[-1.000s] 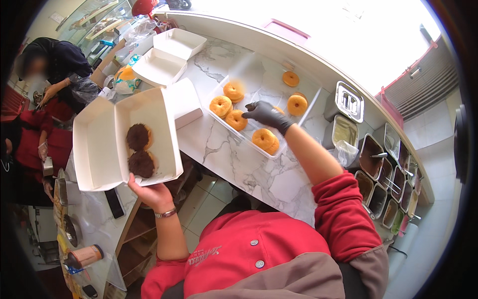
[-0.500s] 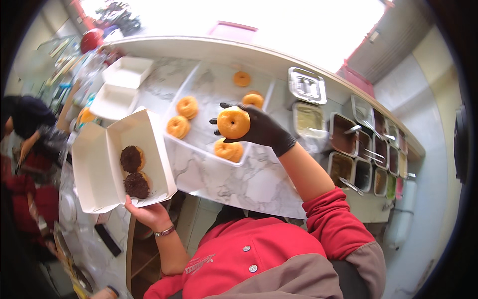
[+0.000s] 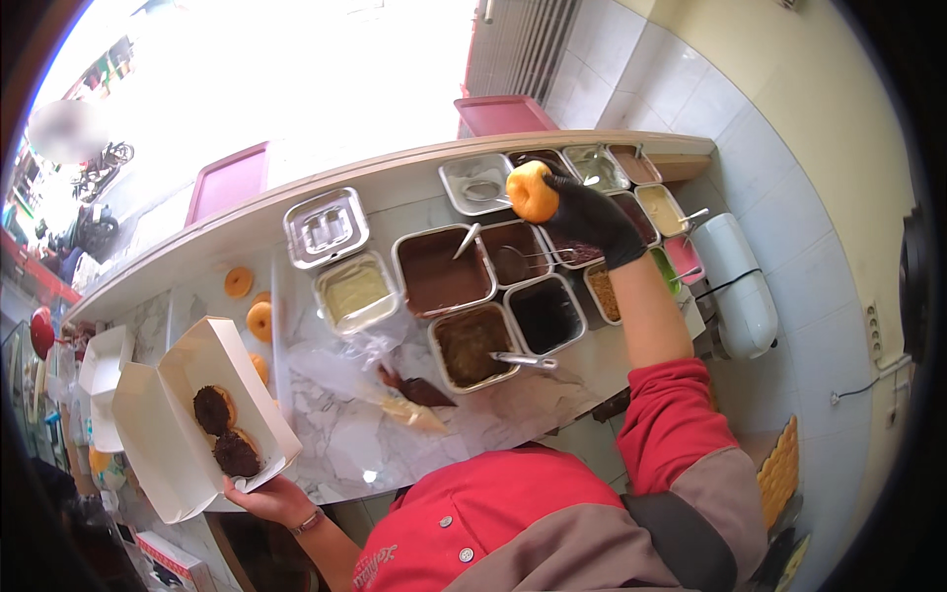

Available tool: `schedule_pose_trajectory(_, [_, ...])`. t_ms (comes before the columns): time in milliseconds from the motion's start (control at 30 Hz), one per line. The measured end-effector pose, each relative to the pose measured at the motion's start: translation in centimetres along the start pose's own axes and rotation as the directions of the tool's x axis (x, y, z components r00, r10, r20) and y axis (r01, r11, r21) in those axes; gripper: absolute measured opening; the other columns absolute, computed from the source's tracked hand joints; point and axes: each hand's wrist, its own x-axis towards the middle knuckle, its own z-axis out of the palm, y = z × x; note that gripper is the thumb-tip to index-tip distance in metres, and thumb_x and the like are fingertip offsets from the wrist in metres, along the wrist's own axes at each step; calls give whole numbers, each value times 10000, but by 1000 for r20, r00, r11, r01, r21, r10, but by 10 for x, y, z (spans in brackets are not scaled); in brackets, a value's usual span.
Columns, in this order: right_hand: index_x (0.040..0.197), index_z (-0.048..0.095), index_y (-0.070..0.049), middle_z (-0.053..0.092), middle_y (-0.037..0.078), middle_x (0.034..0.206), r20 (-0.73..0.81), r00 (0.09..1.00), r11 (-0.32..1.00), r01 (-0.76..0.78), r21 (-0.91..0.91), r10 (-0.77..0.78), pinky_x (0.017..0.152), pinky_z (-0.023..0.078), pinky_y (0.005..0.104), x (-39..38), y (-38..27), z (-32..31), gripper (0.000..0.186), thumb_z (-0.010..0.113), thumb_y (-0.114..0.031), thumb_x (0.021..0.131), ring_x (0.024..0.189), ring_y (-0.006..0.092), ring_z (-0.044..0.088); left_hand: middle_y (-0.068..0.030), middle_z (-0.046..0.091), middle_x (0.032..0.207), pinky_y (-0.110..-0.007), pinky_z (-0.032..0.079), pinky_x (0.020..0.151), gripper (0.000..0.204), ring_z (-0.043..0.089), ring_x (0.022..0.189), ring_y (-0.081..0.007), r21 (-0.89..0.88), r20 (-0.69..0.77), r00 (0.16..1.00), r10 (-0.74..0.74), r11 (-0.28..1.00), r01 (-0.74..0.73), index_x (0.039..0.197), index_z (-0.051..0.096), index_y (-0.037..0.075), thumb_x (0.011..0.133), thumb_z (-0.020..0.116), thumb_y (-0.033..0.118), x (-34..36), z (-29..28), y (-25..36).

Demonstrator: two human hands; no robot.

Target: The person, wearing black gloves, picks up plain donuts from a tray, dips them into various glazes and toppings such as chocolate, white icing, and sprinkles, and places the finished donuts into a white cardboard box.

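In my right hand [image 3: 597,217], which wears a black glove, a plain golden donut [image 3: 533,191] is held up over the far containers of toppings. Its fingers are closed around the donut's right side, and the fingertips are partly hidden. My bare left hand [image 3: 273,500] grips the lower corner of an open white cardboard box [image 3: 158,434] at the left. Inside the box lie two donuts, one chocolate-covered donut [image 3: 211,409] behind another chocolate-covered donut [image 3: 238,454]. Below the right hand are a metal pan of chocolate [image 3: 444,271] and a pan of dark sauce [image 3: 546,314].
Plain donuts [image 3: 258,322] sit in a clear tray beside the box. A pan of pale cream [image 3: 357,293], a metal lid [image 3: 327,228] and piping bags [image 3: 414,388] lie on the marble counter. A spoon handle [image 3: 525,360] sticks out of a brown-filled pan. A wooden ledge [image 3: 631,140] runs behind.
The view has turned right. My right hand has carried the donut from above the donut tray to over the topping pans. My left hand still holds the box.
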Motion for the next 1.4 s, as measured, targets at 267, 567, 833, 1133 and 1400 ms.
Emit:
schedule_pose_trajectory(267, [1241,519,-71,593,112,1104,108,819,692,-540,478,564,856,505,313,24,125,-101,521,673,-291,795,966,207,607,-116,510,1248,-395,378,995,497,490,1155,-250,30,1,1000,5,1000,-5,1255,449,-6,895,426,336,-57,34,-54])
schedule_pose_trajectory(567, [1035,672,-143,672,118,1017,76,911,825,-329,-458,405,854,501,345,72,178,-44,424,720,-266,633,919,253,647,-111,499,1266,-405,376,998,489,479,1167,-255,74,-59,994,88,994,-84,1271,439,4,909,404,330,-86,38,-59])
schedule_pose_trajectory(833, [1049,633,-91,656,145,975,-145,969,968,-217,-122,199,855,497,375,62,180,-35,419,720,-199,654,920,282,632,-119,506,1258,-408,376,998,484,491,1152,-255,99,-73,993,94,991,-86,1257,454,0,913,390,334,-91,40,-64])
schedule_pose_trajectory(1133, [1126,600,-107,672,136,969,-251,901,935,-350,63,354,815,509,324,67,201,-53,433,682,-237,721,880,230,658,-132,542,1217,-404,441,955,451,533,1118,-259,95,-46,996,71,993,-66,1259,450,-2,922,379,288,-92,43,-63])
schedule_pose_trajectory(1400, [1029,644,-84,651,179,990,97,975,862,-126,-490,198,832,502,355,75,184,-28,415,679,-295,673,934,279,638,-133,526,1236,-415,434,963,456,521,1134,-261,90,-23,996,87,992,-84,1261,442,-4,918,384,290,-89,44,-63])
